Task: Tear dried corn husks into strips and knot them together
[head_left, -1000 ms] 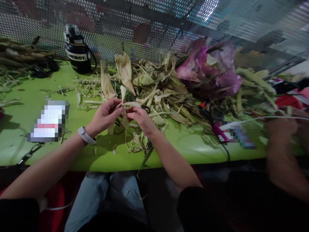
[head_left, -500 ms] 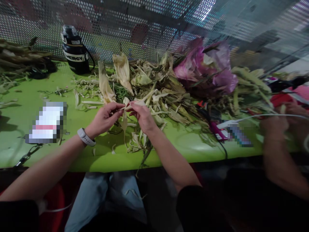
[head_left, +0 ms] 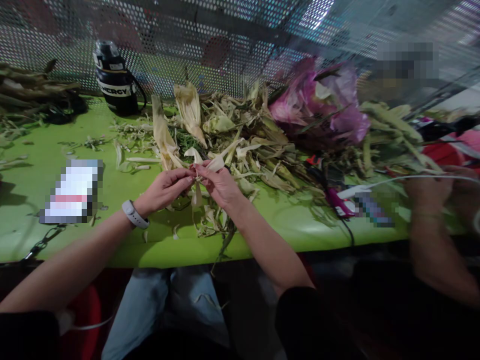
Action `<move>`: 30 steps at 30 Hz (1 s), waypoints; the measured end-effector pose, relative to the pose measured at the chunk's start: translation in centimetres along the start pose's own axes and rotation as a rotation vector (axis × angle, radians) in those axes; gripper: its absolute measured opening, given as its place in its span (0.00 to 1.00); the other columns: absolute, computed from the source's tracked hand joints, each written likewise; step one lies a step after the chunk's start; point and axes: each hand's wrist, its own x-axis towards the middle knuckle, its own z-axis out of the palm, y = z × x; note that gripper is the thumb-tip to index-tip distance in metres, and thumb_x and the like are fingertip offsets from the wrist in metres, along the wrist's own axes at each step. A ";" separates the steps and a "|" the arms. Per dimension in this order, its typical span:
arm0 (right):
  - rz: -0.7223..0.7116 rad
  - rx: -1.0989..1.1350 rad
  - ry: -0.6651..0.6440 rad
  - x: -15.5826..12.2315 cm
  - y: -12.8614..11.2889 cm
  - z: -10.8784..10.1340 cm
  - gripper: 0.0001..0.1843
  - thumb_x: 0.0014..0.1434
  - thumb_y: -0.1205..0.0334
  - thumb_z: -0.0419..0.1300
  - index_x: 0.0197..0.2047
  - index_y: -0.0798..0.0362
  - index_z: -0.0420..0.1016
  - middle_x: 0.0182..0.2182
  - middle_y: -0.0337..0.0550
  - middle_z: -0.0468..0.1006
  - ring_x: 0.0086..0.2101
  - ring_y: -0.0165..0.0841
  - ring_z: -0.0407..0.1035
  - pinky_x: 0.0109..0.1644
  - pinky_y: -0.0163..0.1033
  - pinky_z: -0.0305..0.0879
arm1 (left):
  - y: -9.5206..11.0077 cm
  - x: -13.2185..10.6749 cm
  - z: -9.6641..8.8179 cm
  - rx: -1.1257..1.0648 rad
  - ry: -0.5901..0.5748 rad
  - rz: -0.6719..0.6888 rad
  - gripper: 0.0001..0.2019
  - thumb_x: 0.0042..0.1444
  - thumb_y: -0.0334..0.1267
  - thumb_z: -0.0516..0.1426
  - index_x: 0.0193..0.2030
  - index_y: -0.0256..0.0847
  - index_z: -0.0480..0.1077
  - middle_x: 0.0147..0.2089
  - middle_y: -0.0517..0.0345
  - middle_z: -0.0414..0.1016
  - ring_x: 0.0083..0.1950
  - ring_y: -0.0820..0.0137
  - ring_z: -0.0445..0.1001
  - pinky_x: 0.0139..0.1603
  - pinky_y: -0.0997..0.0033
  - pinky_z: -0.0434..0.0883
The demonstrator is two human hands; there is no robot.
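Both hands meet over the middle of the green table (head_left: 123, 242), pinching a small bundle of pale corn husk strips (head_left: 193, 154). My left hand (head_left: 167, 189), with a light wristband, closes its thumb and index finger on the bundle's left side. From the right, my right hand (head_left: 220, 187) pinches it at the same spot. Strips stick out above and hang below the fingertips, which partly hide where they join. Behind the hands lie a dried husk (head_left: 164, 130), another upright husk (head_left: 189, 112) and a heap of loose husks (head_left: 275, 157).
A dark bottle (head_left: 116, 80) stands at the back left, with a phone (head_left: 73, 192) nearer. A pink plastic bag (head_left: 322, 105) sits behind the heap. On the right are a magenta tool (head_left: 339, 202), a white cable (head_left: 397, 177), another phone (head_left: 375, 209) and a co-worker's hands (head_left: 431, 192).
My right hand has shifted slightly left and down, so the fingertips of both hands are closer together. The husk strips between them have turned, one now pointing up.
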 end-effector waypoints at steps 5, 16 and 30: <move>-0.024 -0.013 -0.032 0.0 0.1 0.0 0.18 0.36 0.57 0.77 0.27 0.51 0.74 0.23 0.30 0.75 0.28 0.25 0.69 0.37 0.33 0.66 | 0.3 0.1 0.1 -0.034 -0.014 -0.029 0.14 0.60 0.46 0.56 0.40 0.36 0.74 0.28 0.60 0.68 0.27 0.76 0.63 0.27 0.76 0.61; -0.057 0.035 -0.008 -0.3 0.6 0.3 0.21 0.32 0.56 0.78 0.25 0.51 0.73 0.23 0.29 0.74 0.28 0.24 0.67 0.36 0.31 0.65 | 0.6 0.1 -0.4 -0.021 0.020 -0.099 0.13 0.54 0.43 0.60 0.37 0.34 0.77 0.28 0.57 0.73 0.27 0.76 0.66 0.29 0.75 0.64; -0.040 -0.068 0.001 -0.7 0.8 0.7 0.18 0.36 0.52 0.75 0.28 0.49 0.75 0.27 0.33 0.76 0.30 0.27 0.68 0.36 0.35 0.66 | 0.6 0.2 -0.5 -0.034 -0.007 -0.079 0.10 0.52 0.41 0.61 0.33 0.35 0.78 0.25 0.57 0.73 0.25 0.75 0.66 0.26 0.74 0.65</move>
